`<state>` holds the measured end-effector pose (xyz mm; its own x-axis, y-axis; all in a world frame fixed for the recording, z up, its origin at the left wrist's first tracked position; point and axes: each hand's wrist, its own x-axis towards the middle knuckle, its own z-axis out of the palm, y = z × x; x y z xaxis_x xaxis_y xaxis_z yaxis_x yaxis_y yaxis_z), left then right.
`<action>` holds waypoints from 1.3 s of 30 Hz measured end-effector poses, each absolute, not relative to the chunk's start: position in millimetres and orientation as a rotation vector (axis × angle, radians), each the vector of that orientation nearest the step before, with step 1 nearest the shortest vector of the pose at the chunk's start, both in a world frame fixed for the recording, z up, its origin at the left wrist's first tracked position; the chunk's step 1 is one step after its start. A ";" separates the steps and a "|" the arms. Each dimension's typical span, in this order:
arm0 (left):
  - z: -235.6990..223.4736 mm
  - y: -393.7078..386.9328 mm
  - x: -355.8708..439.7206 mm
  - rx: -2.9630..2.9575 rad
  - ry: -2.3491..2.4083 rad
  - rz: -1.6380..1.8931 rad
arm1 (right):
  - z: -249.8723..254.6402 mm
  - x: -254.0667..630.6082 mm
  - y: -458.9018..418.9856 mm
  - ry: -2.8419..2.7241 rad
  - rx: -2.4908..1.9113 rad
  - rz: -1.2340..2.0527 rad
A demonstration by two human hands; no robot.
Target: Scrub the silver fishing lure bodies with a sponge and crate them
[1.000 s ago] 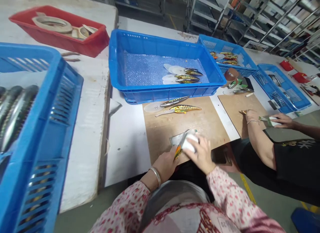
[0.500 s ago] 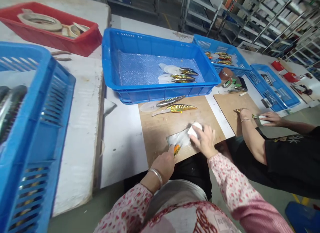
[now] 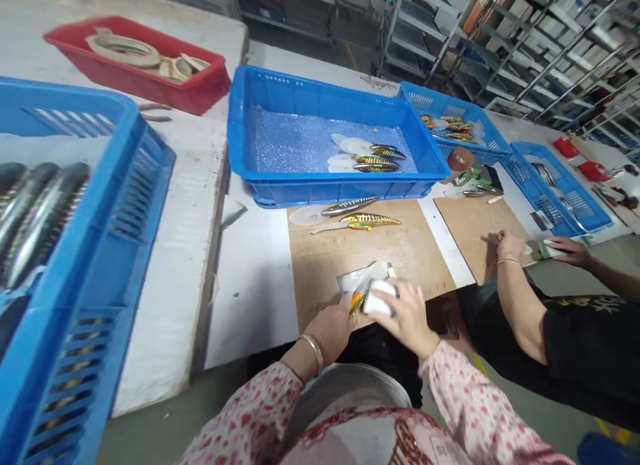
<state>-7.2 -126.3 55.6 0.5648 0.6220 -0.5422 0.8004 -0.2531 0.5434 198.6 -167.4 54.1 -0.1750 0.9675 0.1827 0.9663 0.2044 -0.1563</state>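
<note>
My left hand (image 3: 327, 328) is closed on an orange and gold fishing lure (image 3: 356, 303) at the near edge of the brown board (image 3: 320, 272). In my right hand (image 3: 407, 318) is a white block (image 3: 379, 300), held against or just beside the lure; I cannot tell if they touch. Just beyond lies a thin whitish sheet (image 3: 356, 278), part of it hidden by the block and my hands. Farther up the board, a gold striped lure (image 3: 374, 221) and a dark silvery lure (image 3: 347, 207) with a clear bill lie side by side.
Behind the board stands a blue tray (image 3: 340, 185) holding several lures (image 3: 375, 162). To the left are a blue basket (image 3: 135, 205) of lures and a red bin (image 3: 200, 95) with tape rolls. At right, a co-worker's hands (image 3: 511, 245) work at another board (image 3: 480, 218).
My right hand has brought the white block from the far end of the sheet down and left to the lure. My left hand keeps hold of the lure. The view has shifted slightly.
</note>
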 end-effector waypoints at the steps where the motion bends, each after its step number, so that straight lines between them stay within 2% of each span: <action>1: 57.3 -125.7 -8.2 1.993 1.146 -0.274 | 53.0 206.6 -162.1 -2.150 -1.899 -0.032; 3: 64.1 -122.8 -11.2 2.052 1.161 -0.297 | 52.5 229.1 -145.2 -1.918 -2.067 -0.118; 6: 78.2 -113.2 -16.2 2.177 1.173 -0.340 | 55.0 257.9 -123.7 -1.790 -1.925 -0.009; 13: 77.3 -85.3 -17.7 2.398 1.131 -0.402 | 48.3 274.9 -139.0 -2.215 -1.613 0.220; 19: 62.1 -73.2 -14.0 2.403 1.046 -0.467 | 52.3 237.6 -123.1 -2.379 -1.578 0.152; 22: 61.8 -71.8 -14.2 2.397 1.053 -0.487 | 52.7 216.9 -111.5 -2.438 -1.480 0.235; 25: 62.4 -72.6 -15.1 2.431 1.075 -0.481 | 56.1 232.3 -113.1 -2.426 -1.456 0.310; 28: 63.1 -72.1 -14.1 2.454 1.063 -0.468 | 60.4 245.3 -114.1 -2.424 -1.537 0.271; 33: 60.9 -72.1 -11.9 2.420 1.094 -0.523 | 55.0 216.5 -103.6 -2.428 -1.535 0.191; 39: 59.1 -74.7 -12.5 2.436 1.110 -0.474 | 63.1 239.1 -109.8 -2.435 -1.643 0.116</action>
